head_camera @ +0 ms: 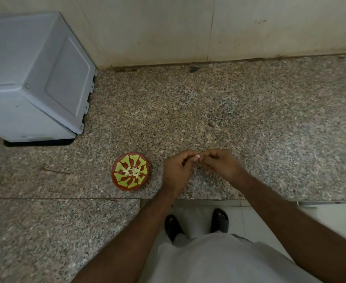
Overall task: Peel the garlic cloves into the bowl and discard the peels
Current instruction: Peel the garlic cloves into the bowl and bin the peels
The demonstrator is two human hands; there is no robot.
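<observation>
Head view: left hand [177, 170] and right hand [222, 165] both pinch one garlic clove [196, 157] above the counter [249, 119], right of the bowl [130, 170]; light, firm, slippery, so probably grip the ends

home kitchen: granite counter [229, 111], microwave [31, 78]

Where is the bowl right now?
In the head view, the red and yellow bowl sits on the granite counter, just left of the left hand, below the grey appliance.
</observation>
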